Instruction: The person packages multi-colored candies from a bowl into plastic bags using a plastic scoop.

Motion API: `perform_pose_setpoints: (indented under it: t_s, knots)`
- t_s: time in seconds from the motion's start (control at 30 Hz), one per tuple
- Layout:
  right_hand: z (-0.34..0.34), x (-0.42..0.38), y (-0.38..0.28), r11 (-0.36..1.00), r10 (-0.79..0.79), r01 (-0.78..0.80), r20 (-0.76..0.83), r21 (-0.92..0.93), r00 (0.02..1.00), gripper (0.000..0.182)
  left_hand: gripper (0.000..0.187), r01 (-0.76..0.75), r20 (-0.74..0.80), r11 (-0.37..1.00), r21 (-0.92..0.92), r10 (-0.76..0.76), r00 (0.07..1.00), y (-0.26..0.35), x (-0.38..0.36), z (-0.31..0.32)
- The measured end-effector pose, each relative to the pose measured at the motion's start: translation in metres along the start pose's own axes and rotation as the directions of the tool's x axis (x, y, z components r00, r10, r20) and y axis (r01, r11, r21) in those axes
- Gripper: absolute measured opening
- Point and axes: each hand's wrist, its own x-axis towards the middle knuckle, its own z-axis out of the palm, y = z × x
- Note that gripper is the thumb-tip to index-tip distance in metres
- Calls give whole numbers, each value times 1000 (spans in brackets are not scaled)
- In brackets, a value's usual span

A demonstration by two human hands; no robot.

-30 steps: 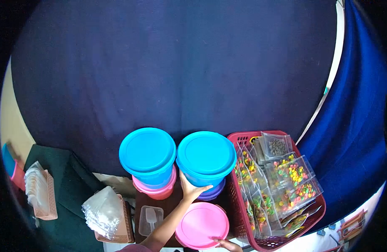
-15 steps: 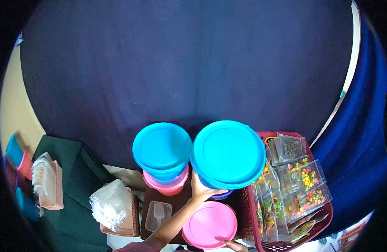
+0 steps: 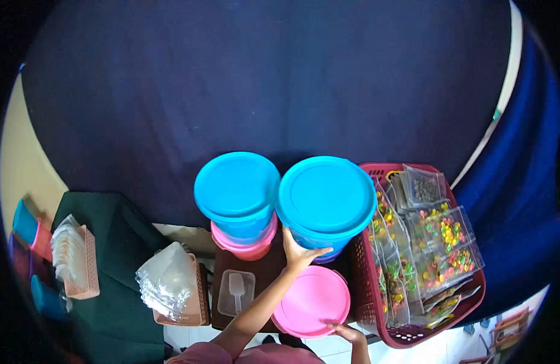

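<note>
My left hand [image 3: 300, 249] reaches across and grips the near lower side of a blue lidded bucket [image 3: 327, 194], thumb spread to the right. Under this bucket a bit of a purple container [image 3: 328, 257] shows. At the rim of a round pink lid [image 3: 311, 301], my right hand [image 3: 349, 333] is closed with its fingertips on the edge; what lies beneath the lid is hidden. Left of the gripped bucket, another blue lidded bucket [image 3: 237, 187] is stacked on a pink container [image 3: 246, 247].
A maroon basket [image 3: 368, 291] at right holds packets of colourful small pieces [image 3: 444, 242]. A clear tray [image 3: 226, 294] with a white scoop [image 3: 237, 288] sits at left on a dark surface. Farther left are clear plastic bags [image 3: 169, 282] in a basket and more bags [image 3: 69, 252] on green cloth.
The view has shifted, so most things sit higher in it. The gripped blue bucket looks smaller and lower over the purple container. More of my right hand shows at the pink lid.
</note>
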Motion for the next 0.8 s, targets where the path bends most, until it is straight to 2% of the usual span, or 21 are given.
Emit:
perform_pose_setpoints:
  t_s: [0.07, 0.1, 0.13, 0.17, 0.2, 0.27, 0.33, 0.4, 0.43, 0.47, 0.5, 0.53, 0.57, 0.6, 0.63, 0.67, 0.7, 0.73, 0.77, 0.8]
  knots:
    - [0, 4, 4, 1000, 6, -6, -58, 1, 998, 66, 116, 13, 14, 1000, 15, -13, 1000, -6, -3, 0]
    - [-1, 3, 9, 1000, -6, 8, -71, 22, 997, 67, 119, 27, 28, 999, -42, -26, 999, -4, -2, 1]
    - [-3, 6, 15, 999, -13, 16, -80, 41, 997, 68, 120, 24, 26, 999, 32, -25, 999, -6, -4, 0]
    - [-5, 10, 23, 999, -7, 10, -80, 40, 997, 70, 121, 29, 30, 999, 20, -30, 999, -9, -6, 2]
    - [3, 0, 7, 996, -84, 84, -40, -3, 996, 66, 121, 43, 31, 999, 18, -43, 999, -7, -6, 1]
    - [2, 7, 13, 999, 12, -8, -98, 39, 995, 66, 126, 6, 56, 993, 116, -12, 998, -19, -8, -1]
    - [6, 8, 15, 999, 32, -23, -193, 49, 981, 66, 134, 23, 100, 992, 128, -36, 994, -16, -5, -2]
    - [24, -4, -6, 997, -77, 82, -260, 7, 963, 68, 139, 79, 180, 969, 236, -124, 976, -8, -6, -10]
    - [26, -5, -6, 997, -60, 69, -284, 22, 957, 67, 141, 129, 241, 938, 320, -213, 947, -1, -9, -17]
    - [28, -6, -3, 998, -44, 58, -310, 35, 950, 67, 137, 26, 250, 942, 335, -116, 961, -4, -16, -25]
    - [36, -9, -6, 987, -17, 82, -416, 141, 909, 72, 132, 7, 286, 938, 347, -113, 952, 2, -21, -40]
    - [38, -1, 2, 988, -18, 80, -413, 133, 911, 72, 128, -15, 323, 934, 358, -108, 940, 8, -30, -57]
    - [38, 13, 18, 931, -296, 366, -606, -8, 738, 71, 115, 38, 267, 949, 313, -127, 955, 14, -41, -75]
    - [41, 19, 29, 790, -520, 579, -720, -200, 460, 70, 103, 73, 197, 952, 296, -136, 971, -3, -62, -94]
    - [53, 9, 21, 800, -599, 171, -783, -575, 170, 61, 89, 188, 103, 937, 294, -227, 968, 4, -84, -111]
    - [64, -2, 8, 801, -598, 168, -779, -575, 186, 61, 80, 361, 54, 905, 224, -381, 923, 7, -108, -127]
    - [74, -12, -11, 675, -734, 67, -660, -735, 161, 59, 75, 598, 61, 791, 131, -608, 791, 15, -128, -141]
    - [81, -18, -29, 511, -846, -34, -510, -859, 153, 57, 67, 665, 80, 739, 106, -673, 735, 23, -146, -151]
    - [88, -21, -44, 464, -869, 37, -447, -885, 210, 54, 55, 711, 97, 701, 59, -713, 695, 18, -171, -156]
    - [92, -18, -62, 389, -884, -21, -379, -921, 273, 49, 46, 828, 302, 557, 64, -802, 515, 25, -181, -164]
